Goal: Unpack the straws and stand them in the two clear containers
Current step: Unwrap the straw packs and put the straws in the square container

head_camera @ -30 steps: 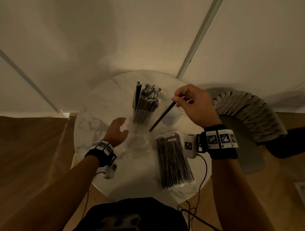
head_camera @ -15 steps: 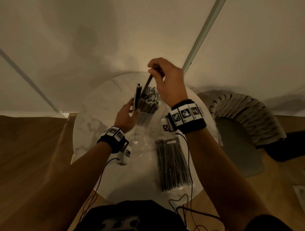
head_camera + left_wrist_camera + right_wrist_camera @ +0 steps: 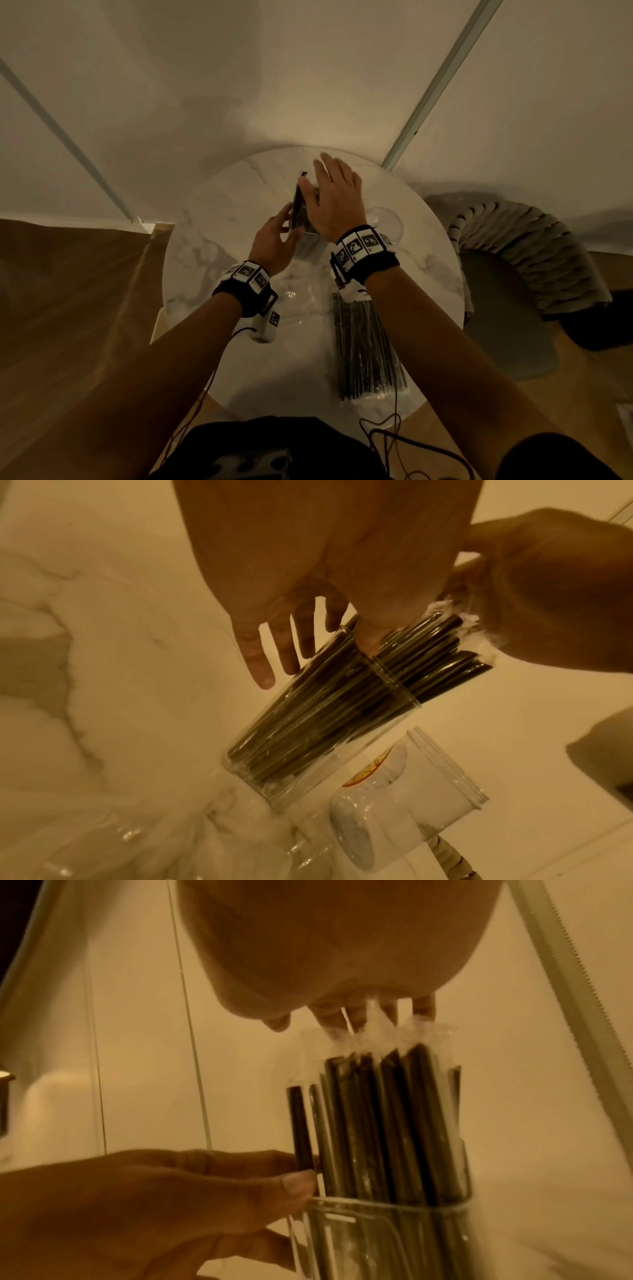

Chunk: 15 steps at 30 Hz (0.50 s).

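One container (image 3: 294, 788) of straws (image 3: 421, 1123) stands well inside the table's (image 3: 205, 240) rim.

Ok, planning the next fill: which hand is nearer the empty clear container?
Right. The right hand is just left of the empty clear container; the left hand is farther left.

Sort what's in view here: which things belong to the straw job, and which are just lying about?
Job:
- straws standing in the container
- second container, empty
- pack of straws on the table
- left hand pinching the straws, right hand flat on their tops

Lying about:
- empty wrapper
- chair
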Available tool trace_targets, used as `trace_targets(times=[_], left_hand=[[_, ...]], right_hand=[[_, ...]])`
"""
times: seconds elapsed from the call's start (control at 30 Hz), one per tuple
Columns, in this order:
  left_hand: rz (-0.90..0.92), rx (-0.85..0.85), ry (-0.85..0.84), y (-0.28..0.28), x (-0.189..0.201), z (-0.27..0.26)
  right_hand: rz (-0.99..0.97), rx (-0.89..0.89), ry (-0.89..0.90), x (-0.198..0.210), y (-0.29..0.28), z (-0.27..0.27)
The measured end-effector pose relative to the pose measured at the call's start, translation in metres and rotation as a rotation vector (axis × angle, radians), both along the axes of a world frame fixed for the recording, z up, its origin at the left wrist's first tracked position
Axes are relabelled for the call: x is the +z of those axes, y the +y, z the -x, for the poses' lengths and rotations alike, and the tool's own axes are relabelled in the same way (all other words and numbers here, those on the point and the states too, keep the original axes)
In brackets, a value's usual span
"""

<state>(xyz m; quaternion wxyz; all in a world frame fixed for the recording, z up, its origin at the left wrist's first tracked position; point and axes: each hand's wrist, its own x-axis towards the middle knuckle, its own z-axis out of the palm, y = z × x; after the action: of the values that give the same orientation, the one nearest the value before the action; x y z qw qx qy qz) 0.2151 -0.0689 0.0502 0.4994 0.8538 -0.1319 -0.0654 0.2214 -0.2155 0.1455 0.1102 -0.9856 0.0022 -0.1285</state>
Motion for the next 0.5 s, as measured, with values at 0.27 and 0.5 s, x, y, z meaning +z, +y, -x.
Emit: trace_targets(times=[0.27, 0.5], left_hand=[[-0.004, 0.012, -0.007, 0.000, 0.002, 0.000], [0.001, 0.031, 0.010, -0.001, 0.001, 0.001]], right_hand=[[0.183, 0.202, 0.104, -0.013, -0.004, -0.008], [0.183, 0.154, 0.089, -0.025, -0.004, 0.002]])
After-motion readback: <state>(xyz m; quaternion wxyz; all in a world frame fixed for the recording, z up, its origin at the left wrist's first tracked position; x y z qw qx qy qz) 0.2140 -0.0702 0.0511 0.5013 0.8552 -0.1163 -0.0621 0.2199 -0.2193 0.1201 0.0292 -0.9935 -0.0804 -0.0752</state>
